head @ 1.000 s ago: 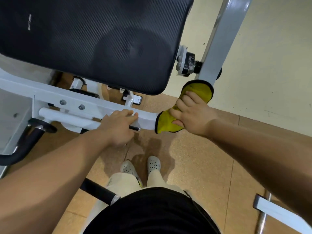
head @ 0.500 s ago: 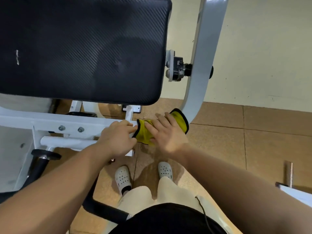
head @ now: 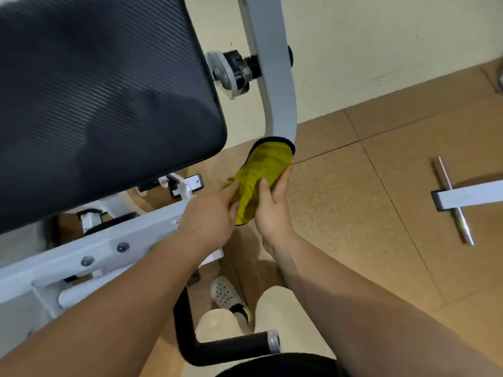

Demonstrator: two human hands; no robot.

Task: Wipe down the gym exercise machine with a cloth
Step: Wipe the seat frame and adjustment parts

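A yellow cloth with a black hem (head: 261,172) lies draped over the white frame tube (head: 277,99) of the gym machine, where the upright bends toward the horizontal bar (head: 130,240). My right hand (head: 272,210) grips the cloth from the right, thumb and fingers around it. My left hand (head: 209,213) rests on the bar's end, its fingertips touching the cloth's left edge. The large black ribbed pad (head: 95,104) fills the upper left.
A black handle with a silver cap (head: 226,346) juts out near my legs. A white foot bar with a steel rod (head: 451,200) lies on the brown tiled floor at right. A black bolt assembly (head: 236,69) joins pad and upright. A cream wall stands behind.
The cloth and my right hand have shifted right, back toward the bend of the upright. My left hand followed along the bar and now touches the cloth. The camera tilted.
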